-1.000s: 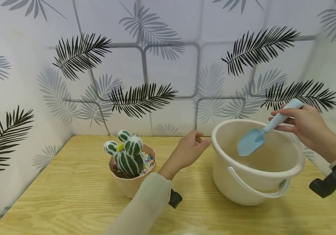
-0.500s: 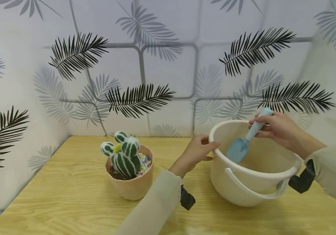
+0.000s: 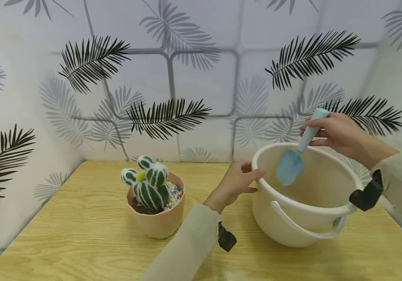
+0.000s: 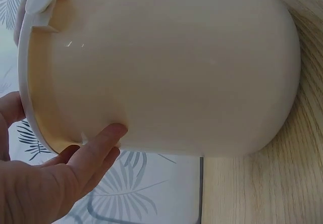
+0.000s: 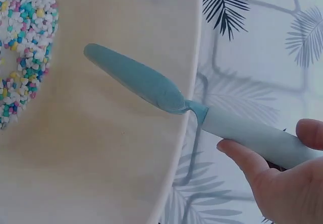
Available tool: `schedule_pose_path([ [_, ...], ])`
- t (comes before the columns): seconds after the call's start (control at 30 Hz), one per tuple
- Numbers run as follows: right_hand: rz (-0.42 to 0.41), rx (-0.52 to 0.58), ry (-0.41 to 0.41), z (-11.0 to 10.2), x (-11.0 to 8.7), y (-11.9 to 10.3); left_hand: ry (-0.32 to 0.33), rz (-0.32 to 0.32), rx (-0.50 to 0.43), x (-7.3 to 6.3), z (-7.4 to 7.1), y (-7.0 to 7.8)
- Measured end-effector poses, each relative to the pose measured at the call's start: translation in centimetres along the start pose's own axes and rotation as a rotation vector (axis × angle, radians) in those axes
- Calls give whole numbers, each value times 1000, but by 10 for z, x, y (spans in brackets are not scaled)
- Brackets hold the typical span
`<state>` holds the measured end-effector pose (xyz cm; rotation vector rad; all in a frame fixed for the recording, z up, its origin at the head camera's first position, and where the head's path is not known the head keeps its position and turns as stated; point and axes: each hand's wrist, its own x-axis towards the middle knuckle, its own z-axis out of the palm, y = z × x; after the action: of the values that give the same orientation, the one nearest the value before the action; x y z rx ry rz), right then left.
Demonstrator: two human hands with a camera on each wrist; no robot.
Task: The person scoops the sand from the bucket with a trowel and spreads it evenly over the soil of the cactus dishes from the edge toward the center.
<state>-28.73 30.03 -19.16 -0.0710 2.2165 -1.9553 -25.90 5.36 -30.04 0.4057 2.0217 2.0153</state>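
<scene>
A cream plastic bucket stands on the right of the table, its handle hanging down in front. My left hand grips its left rim, thumb over the edge and fingers against the outer wall. In my right hand is a small blue garden trowel, held by its pale handle. The trowel's blade points down over the bucket's opening, with no pebbles showing on it. Small coloured pebbles lie at the bottom of the bucket in the right wrist view; the bucket's near wall hides most of them in the head view.
Left of the bucket, a pinkish pot holds a knitted-looking green and white cactus with coloured pebbles on its right side. The wooden table meets a leaf-patterned wall behind.
My left hand has moved right onto the bucket's rim. The trowel has swung left with my right hand, dipped into the bucket, then risen a little and turned more upright.
</scene>
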Motion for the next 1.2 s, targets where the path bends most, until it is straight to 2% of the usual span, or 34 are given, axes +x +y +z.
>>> schedule_pose_path([
  [0.17, 28, -13, -40, -5, 8, 12, -3, 18, 9, -3, 8, 1],
  [0.23, 14, -79, -63, -5, 7, 17, -9, 27, 1, -5, 10, 1],
  [0.37, -63, -150, -101, 4, 5, 25, 2, 37, -22, -12, 11, -1],
  [0.53, -168, -235, -137, 25, 1, 40, 24, 60, -18, -23, 11, -1],
  [0.73, -267, -393, -101, 37, -3, 48, 22, 107, -8, -29, 12, 0],
  [0.87, -253, -467, -112, 40, -4, 49, 31, 117, 2, -30, 12, 1],
  [1.0, -222, -484, -116, 42, -3, 50, 40, 123, -1, -31, 12, 0],
  [1.1, -196, -490, -82, 44, -2, 51, 50, 122, -9, -32, 11, 0],
  [1.2, -193, -517, -12, 44, -5, 52, 54, 122, -6, -33, 12, -1],
])
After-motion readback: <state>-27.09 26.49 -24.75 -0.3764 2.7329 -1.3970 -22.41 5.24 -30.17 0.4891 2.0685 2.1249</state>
